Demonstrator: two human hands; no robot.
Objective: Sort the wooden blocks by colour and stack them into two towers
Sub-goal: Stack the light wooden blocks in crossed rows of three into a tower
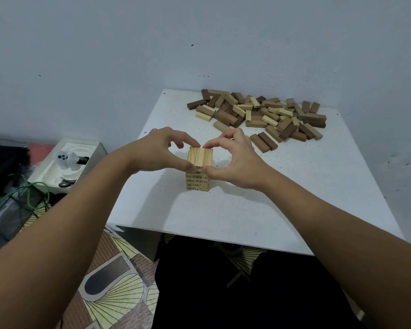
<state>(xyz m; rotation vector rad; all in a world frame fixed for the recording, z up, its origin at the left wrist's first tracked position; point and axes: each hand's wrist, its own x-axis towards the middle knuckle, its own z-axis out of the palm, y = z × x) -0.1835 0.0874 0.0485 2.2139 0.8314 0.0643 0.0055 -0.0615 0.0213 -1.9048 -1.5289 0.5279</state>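
A tower of light wooden blocks (pixel 198 179) stands near the middle of the white table (pixel 294 198), several layers high, with three blocks side by side on its top layer (pixel 199 156). My left hand (pixel 159 150) pinches that top layer from the left, thumb at the near end and fingers at the far end. My right hand (pixel 235 160) pinches it the same way from the right. A loose pile of mixed dark and light blocks (pixel 259 115) lies at the table's far side.
The table stands against a pale wall corner. Left of it sits a white box (pixel 66 165) holding small items, with green cables (pixel 28 198) beside it. A patterned floor mat (pixel 119 281) and my dark-clothed legs show below the near table edge.
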